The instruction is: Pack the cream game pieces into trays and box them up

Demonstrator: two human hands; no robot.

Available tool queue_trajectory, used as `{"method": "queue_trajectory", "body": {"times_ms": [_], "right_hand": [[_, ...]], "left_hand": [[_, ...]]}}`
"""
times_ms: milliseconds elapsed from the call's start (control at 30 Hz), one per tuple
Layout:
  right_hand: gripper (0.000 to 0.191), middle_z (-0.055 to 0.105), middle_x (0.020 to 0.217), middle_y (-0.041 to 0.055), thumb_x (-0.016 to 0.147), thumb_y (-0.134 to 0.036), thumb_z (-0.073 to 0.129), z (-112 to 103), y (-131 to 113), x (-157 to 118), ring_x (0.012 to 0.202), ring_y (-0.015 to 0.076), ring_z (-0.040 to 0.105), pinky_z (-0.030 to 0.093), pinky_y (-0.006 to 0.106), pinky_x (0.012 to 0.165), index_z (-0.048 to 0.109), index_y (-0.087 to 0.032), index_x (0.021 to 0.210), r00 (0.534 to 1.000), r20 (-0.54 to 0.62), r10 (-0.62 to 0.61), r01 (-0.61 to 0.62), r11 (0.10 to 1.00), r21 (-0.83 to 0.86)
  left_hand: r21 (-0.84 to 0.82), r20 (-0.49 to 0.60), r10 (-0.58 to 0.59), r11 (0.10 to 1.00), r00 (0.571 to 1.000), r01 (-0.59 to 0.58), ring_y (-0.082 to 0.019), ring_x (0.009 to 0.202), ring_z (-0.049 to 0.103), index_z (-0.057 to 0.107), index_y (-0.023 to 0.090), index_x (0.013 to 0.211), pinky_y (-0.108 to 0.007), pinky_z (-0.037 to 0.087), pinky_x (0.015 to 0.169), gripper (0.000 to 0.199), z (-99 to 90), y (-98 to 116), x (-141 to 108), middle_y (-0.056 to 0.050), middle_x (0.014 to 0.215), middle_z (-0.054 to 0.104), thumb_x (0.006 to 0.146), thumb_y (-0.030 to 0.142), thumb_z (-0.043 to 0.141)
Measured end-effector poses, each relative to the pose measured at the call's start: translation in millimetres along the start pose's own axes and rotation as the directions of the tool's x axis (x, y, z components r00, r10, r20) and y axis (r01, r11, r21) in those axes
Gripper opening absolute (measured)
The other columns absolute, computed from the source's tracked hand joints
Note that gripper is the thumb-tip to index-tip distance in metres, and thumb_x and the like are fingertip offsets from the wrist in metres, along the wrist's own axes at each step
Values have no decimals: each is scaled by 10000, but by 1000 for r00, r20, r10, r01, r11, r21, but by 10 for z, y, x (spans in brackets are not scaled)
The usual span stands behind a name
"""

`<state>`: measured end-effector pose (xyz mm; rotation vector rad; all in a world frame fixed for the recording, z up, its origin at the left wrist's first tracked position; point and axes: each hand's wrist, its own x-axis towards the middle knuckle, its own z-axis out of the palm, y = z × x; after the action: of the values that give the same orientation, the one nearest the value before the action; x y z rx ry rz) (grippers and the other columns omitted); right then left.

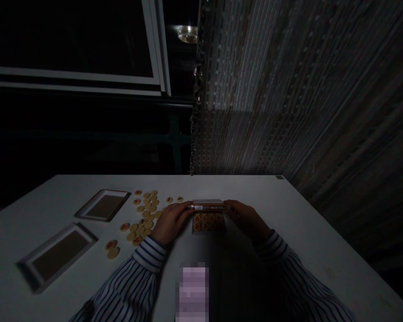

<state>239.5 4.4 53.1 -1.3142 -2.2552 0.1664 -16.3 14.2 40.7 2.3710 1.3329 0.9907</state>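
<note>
Between my two hands is a small box point(208, 207), held tilted over the white table. Its narrow side, with a pale label and small print, faces me. Below that edge, a panel of round Chinese chess pieces point(208, 221) with red characters shows in rows; I cannot tell if they are real or printed. My left hand point(170, 221) is closed on the box's left end, fingertips at its edge. At the right end, my right hand point(247, 219) grips it the same way. Loose Chinese chess pieces point(140, 230) lie beside my left hand, some face up with red or black characters.
Two shallow open box parts with brown insides lie to the left: one farther back point(104, 205), one nearer point(58, 257). The white table point(309, 268) ends at a bead curtain point(255, 89) behind and right. A dark window stands at the back left. The light is dim.
</note>
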Motion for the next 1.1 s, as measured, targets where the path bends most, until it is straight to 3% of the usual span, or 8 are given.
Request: {"method": "queue_trajectory", "body": {"times_ms": [333,700,1100], "right_hand": [[261,592,1006,64,850,-258,346,17,-44,-40,911,155,559,476,282,751,479,-187,1063,997,-24,-73,74,997,24],[269,564,1048,71,845,-215,350,97,-33,-118,911,152,550,481,279,750,444,-190,1096,996,-64,-56,62,994,92],[296,560,1081,80,836,-199,364,204,37,-190,954,157,546,484,297,780,417,-178,1126,991,-102,-88,85,996,-32]], "left_hand": [[58,-5,71,996,997,-71,-164,913,561,504,194,1094,-305,433,802,309,31,-40,-46,-53,1004,621,821,310,415],[29,-1,78,997,997,-77,-160,939,544,483,222,1111,-318,426,813,298,67,-31,-95,-26,1063,599,828,279,411],[-19,-28,79,997,997,-79,-159,980,532,481,212,1124,-334,436,841,309,153,-75,-163,-41,1091,583,824,256,418]]}}
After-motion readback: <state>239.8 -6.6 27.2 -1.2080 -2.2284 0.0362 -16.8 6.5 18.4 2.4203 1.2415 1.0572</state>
